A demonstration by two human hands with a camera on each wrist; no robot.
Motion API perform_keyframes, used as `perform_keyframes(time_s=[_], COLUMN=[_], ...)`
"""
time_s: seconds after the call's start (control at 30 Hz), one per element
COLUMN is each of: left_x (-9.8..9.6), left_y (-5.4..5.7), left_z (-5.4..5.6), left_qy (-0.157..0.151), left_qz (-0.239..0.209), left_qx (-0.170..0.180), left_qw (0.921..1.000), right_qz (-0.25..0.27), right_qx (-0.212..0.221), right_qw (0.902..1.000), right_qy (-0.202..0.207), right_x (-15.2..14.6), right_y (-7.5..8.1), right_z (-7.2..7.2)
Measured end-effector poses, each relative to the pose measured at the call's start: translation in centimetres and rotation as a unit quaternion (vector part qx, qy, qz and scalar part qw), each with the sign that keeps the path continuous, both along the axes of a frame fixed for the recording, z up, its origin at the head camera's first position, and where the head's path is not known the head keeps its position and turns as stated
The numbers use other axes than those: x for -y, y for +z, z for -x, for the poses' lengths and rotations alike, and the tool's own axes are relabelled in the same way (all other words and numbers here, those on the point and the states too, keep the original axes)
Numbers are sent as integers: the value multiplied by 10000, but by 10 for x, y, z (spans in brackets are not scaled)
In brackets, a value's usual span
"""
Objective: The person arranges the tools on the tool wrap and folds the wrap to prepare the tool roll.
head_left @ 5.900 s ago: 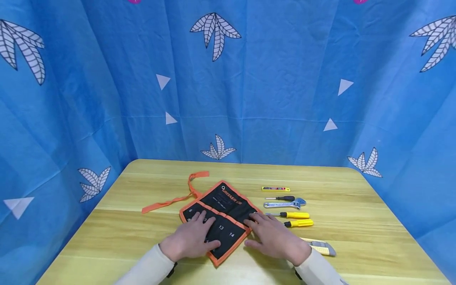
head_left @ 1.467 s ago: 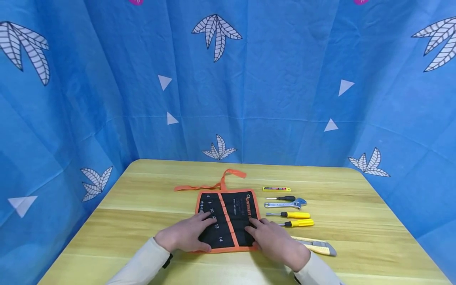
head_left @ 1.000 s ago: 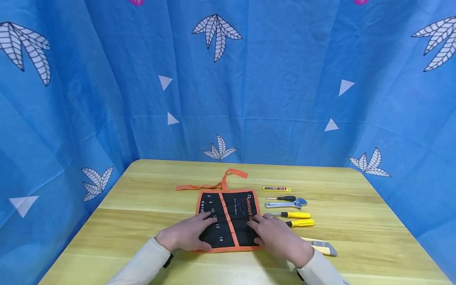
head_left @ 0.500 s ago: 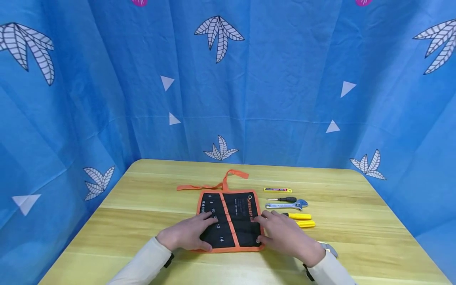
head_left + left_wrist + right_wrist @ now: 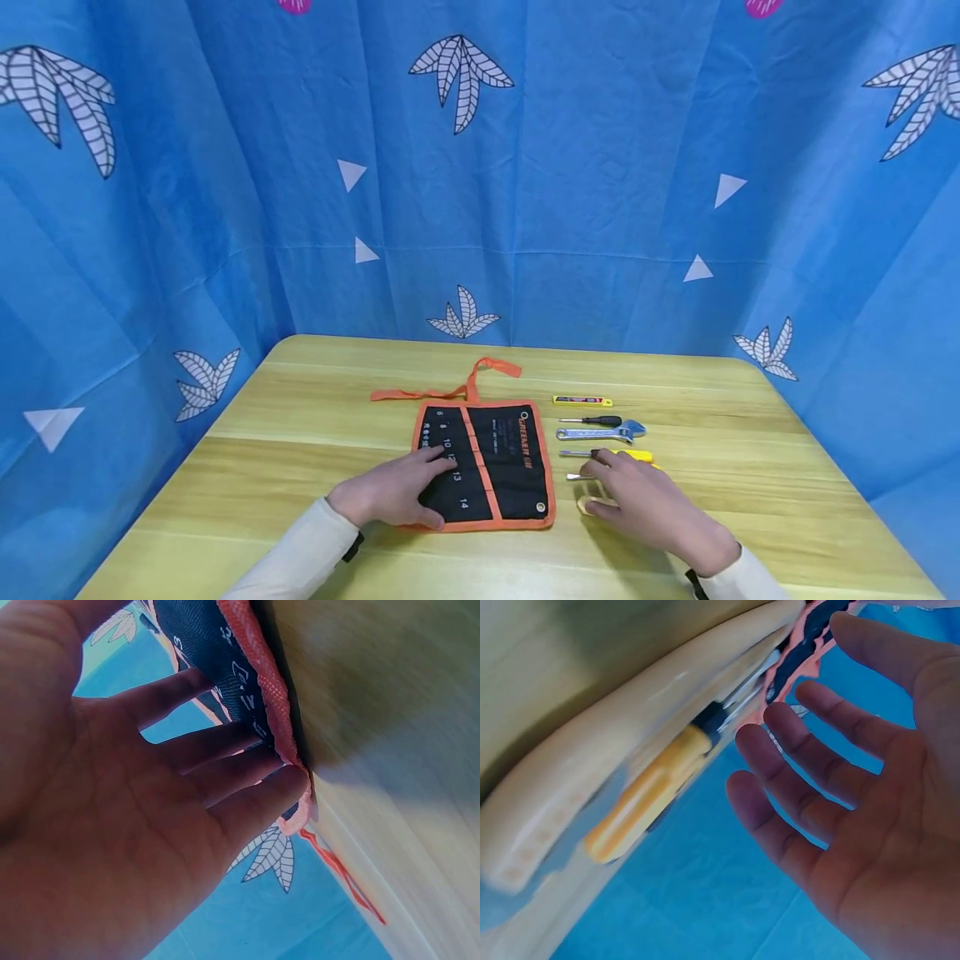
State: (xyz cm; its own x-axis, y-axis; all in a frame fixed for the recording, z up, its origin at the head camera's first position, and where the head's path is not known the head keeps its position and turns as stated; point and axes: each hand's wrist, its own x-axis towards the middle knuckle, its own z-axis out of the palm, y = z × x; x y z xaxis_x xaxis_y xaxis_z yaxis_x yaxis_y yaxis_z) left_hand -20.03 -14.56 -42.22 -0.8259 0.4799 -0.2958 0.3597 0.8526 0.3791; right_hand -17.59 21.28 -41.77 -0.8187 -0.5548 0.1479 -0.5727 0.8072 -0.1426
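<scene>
A black tool roll [image 5: 513,458] with orange edging and numbered pockets lies flat on the table. My left hand [image 5: 393,492] rests on its pocket side, fingers spread; in the left wrist view the fingertips meet the fabric near the orange border [image 5: 274,694]. To the right of the roll, my right hand [image 5: 648,504] hovers with parted fingers over the nearest tools and holds nothing. Beneath it, partly hidden in the head view, are a utility knife [image 5: 622,724] with a cream handle and a yellow-handled screwdriver [image 5: 649,795]. Another yellow-handled screwdriver [image 5: 637,456] lies just beyond.
Farther back in the same column lie an adjustable wrench [image 5: 596,433], a small black-handled screwdriver [image 5: 603,421] and a slim yellow case [image 5: 582,401]. An orange tie strap [image 5: 427,394] trails behind the roll. A blue curtain [image 5: 600,167] hangs around the wooden table [image 5: 300,400].
The tool roll was first turned from a slant to lie square, its strap pointing away. Since then my right hand has left its right edge and moved right over the tools; the left stays put.
</scene>
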Motion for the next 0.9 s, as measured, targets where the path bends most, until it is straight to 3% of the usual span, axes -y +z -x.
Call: perform_keyframes(time_s=[0.43, 0.9], left_x=[-1, -1], left_y=[2, 2], left_z=[1, 1], left_qy=[37, 48], left_qz=[1, -32], left_qx=[36, 68], left_qw=[10000, 10000], right_qz=[-95, -77], right_qx=[573, 970], right_qw=[9969, 9934], right_qy=[-522, -609], right_x=[-31, -53], right_y=[-3, -7], right_z=[-11, -15])
